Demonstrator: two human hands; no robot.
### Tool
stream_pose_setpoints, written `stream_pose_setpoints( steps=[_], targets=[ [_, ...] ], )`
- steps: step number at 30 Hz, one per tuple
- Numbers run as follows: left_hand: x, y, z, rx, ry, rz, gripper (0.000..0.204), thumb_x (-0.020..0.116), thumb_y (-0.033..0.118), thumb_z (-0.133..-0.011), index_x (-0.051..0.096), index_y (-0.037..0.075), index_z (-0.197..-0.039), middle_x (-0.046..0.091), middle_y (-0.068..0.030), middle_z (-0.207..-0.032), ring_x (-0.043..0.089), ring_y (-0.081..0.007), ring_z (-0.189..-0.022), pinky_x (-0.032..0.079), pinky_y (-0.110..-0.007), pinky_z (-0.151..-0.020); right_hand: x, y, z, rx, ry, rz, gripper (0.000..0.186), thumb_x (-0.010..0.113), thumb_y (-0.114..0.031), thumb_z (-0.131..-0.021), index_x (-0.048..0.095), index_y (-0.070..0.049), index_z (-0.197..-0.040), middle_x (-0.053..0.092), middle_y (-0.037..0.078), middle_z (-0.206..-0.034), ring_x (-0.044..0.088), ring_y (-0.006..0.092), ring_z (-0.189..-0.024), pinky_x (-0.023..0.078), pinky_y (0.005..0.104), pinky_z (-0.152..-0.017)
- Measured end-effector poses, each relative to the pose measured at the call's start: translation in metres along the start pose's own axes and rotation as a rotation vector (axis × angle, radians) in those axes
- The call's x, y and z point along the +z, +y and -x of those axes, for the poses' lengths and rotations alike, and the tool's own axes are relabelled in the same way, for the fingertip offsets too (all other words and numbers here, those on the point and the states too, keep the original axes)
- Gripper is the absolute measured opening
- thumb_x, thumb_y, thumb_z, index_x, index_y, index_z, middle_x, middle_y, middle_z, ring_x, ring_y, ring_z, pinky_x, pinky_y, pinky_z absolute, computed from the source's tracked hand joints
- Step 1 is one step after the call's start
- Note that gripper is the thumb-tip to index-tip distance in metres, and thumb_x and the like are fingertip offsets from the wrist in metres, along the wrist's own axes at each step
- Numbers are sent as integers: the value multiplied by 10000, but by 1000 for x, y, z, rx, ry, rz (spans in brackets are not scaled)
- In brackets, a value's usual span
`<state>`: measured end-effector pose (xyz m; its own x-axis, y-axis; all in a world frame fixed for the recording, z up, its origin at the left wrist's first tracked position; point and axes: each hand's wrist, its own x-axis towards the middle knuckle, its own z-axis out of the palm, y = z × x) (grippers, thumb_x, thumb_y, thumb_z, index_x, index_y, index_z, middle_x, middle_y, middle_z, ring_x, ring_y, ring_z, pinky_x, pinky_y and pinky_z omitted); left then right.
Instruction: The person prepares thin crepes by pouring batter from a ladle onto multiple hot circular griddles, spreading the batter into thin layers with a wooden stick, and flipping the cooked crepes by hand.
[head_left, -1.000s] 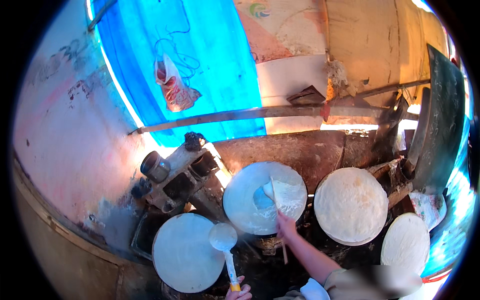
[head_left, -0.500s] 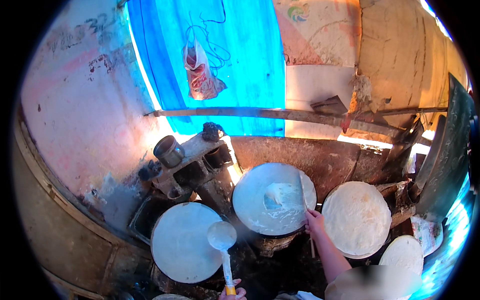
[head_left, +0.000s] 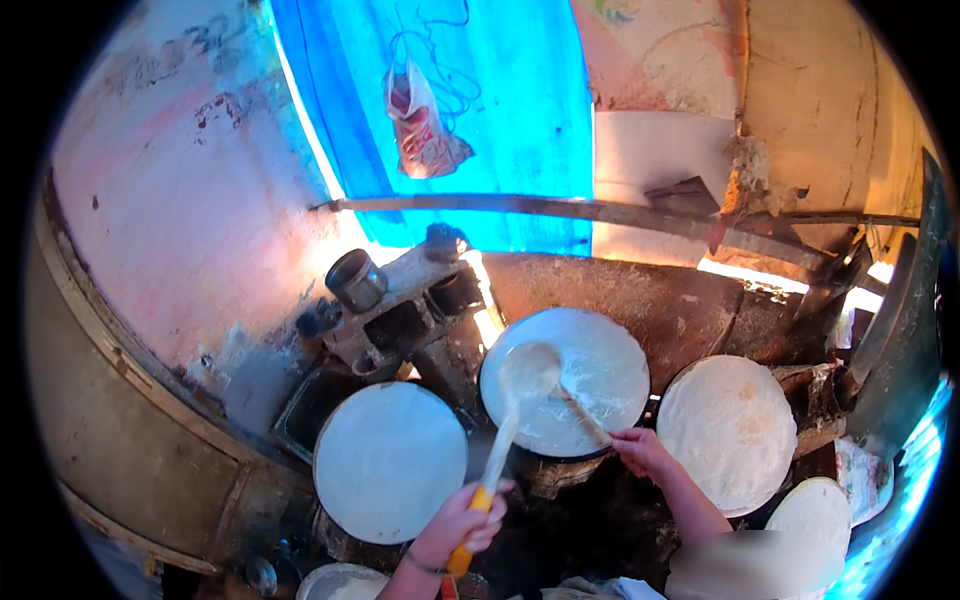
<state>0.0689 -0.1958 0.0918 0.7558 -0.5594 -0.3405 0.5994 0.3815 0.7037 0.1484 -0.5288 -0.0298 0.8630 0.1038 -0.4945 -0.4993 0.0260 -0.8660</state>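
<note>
My left hand is closed around the yellow handle of a long ladle, whose pale, white-coated bowl hangs over the left part of the middle round griddle. White batter is smeared across that griddle. In my right hand, a thin flat wooden stick is pinched at its near end. The stick's tip reaches over the griddle beside the ladle's bowl; whether the two touch, I cannot tell. A smooth white round lies left of the ladle. Close by my right hand is another round, rougher and browned in places.
A basin with white contents sits at the bottom edge, left of my forearm. A dark pot stands on a sooty stove ledge at the back left. Another pale disc lies lower right. A bag hangs before a blue sheet.
My left hand has moved the ladle up and right, from the left round to over the middle griddle. The stick has swung from the griddle's right side toward its centre.
</note>
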Motion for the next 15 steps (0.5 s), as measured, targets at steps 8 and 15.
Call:
stream_pose_setpoints(
  steps=[8, 15],
  targets=[
    [30, -74, -136, 157, 528, -175, 242, 531, 89, -841, 401, 67, -1044, 471, -24, -769, 463, -82, -553, 407, -225, -427, 54, 78, 56, 37, 293, -573, 197, 563, -152, -856, 576, -146, -1052, 373, -53, -528, 328, 46, -379, 238, 192, -317],
    [32, -115, -132, 17, 629, 216, 123, 482, 117, -887, 363, 134, -907, 426, -17, -692, 411, -86, -502, 368, -216, -407, 111, 89, -1, -114, 90, -483, 180, 586, -178, -854, 584, -47, -978, 513, -29, -618, 408, 42, -419, 306, 193, -360]
  ],
)
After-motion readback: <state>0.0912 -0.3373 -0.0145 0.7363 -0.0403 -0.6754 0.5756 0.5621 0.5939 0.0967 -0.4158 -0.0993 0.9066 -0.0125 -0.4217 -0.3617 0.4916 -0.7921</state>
